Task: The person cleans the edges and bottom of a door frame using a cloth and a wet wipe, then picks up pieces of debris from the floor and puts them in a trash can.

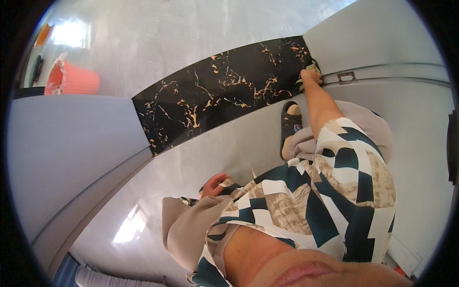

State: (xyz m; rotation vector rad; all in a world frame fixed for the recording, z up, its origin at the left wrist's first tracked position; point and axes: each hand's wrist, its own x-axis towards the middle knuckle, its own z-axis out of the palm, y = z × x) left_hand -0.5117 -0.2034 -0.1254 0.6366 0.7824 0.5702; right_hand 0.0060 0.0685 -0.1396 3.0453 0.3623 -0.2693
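My right hand (312, 76) presses a greenish cloth (311, 67) against the far right end of a black marble-patterned door threshold (215, 93), beside the foot of the door frame. Its fingers are partly hidden around the cloth. My left hand (214, 185) hangs near my knee at the lower middle, its fingers loosely bent and apart, with nothing seen in it. The threshold is dark with gold and white veins and spans the doorway.
A pink plastic bin (77, 79) with a clear liner lies past the left wall (71, 125). A metal strike plate (346, 77) is set in the right door frame. My dark sandal (291, 122) is close to the threshold's near edge.
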